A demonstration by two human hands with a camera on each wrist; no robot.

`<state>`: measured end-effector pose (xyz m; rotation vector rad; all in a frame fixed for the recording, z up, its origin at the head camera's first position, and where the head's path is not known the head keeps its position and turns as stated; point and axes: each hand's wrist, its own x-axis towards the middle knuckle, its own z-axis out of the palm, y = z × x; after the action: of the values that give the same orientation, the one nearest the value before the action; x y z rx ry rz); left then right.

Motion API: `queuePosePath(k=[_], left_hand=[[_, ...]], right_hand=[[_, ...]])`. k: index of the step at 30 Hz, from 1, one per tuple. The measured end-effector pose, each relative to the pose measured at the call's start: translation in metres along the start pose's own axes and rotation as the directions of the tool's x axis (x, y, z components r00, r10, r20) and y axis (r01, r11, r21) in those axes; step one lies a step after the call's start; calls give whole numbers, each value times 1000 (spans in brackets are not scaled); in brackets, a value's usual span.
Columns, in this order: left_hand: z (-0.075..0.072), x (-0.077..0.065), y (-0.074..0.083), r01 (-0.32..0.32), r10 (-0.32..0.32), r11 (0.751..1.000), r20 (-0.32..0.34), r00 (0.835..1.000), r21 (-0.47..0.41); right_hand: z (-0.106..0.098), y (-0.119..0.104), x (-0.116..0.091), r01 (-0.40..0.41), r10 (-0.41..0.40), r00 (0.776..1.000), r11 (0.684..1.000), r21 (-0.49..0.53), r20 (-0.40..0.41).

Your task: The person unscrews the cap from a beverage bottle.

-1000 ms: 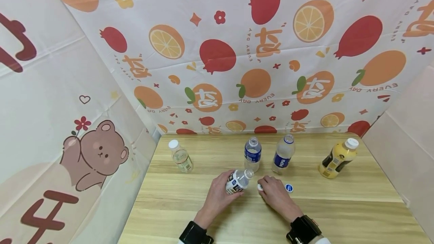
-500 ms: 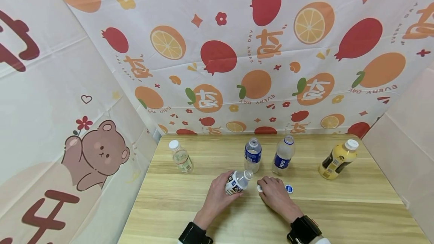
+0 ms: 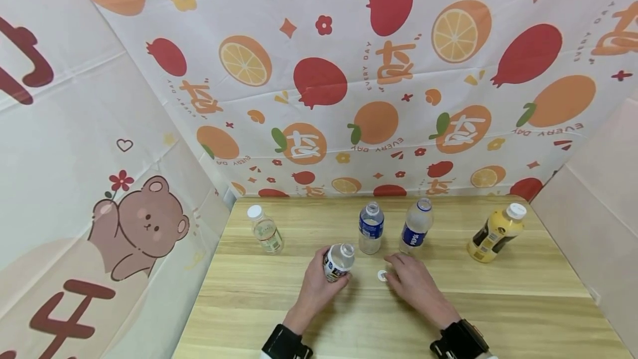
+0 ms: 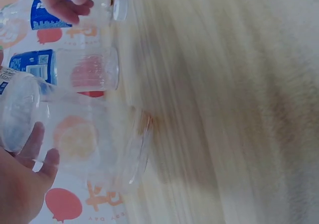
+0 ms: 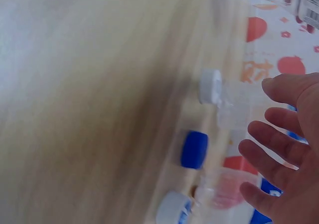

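Observation:
My left hand (image 3: 316,287) grips a clear plastic bottle (image 3: 340,262) with a black-and-white label. No cap is on its mouth, and it leans a little off upright; in the left wrist view its clear base (image 4: 104,144) shows above the tabletop. My right hand (image 3: 415,282) hovers with fingers spread beside a white bottle cap (image 3: 382,276) lying on the table. That white cap (image 5: 210,86) also appears in the right wrist view, apart from the fingers. Near it are a blue cap (image 5: 194,149) and a white cap with blue print (image 5: 173,209), both hidden by the hand in the head view.
Behind the hands stand an uncapped blue-labelled bottle (image 3: 371,230) and an uncapped Pepsi bottle (image 3: 416,227). A white-capped clear bottle (image 3: 266,230) is at left, a white-capped yellow bottle (image 3: 495,232) at right. A printed cloth (image 3: 279,170) hangs along the wooden table's (image 3: 239,298) back edge.
The left hand has drawn the bottle slightly left and tipped it more upright. My right hand has lifted off the white cap, moved a little right and spread its fingers; the cap stays put.

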<state>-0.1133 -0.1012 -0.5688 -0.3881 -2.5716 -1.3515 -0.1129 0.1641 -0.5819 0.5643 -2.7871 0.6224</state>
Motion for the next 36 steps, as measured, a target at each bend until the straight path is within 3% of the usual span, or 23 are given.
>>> queuePosePath(k=[6,14,23,27,36], left_hand=[[-3,11,-1,15,-16,999,-13,1000,-52],[-9,39,1,81,-79,990,23,997,-115],[-8,68,3,154,-156,961,5,988,-229],[-6,78,3,163,-172,947,-8,985,-276],[1,89,-5,168,-184,959,-53,981,-230]], right_hand=[[-14,3,-4,-23,24,999,999,27,-33],[-24,4,-11,-7,7,997,1000,2,-76],[-29,6,-16,-62,63,997,998,21,-36],[-28,8,-17,-47,48,998,999,21,-52],[-28,10,-18,-8,10,995,1000,14,-103]])
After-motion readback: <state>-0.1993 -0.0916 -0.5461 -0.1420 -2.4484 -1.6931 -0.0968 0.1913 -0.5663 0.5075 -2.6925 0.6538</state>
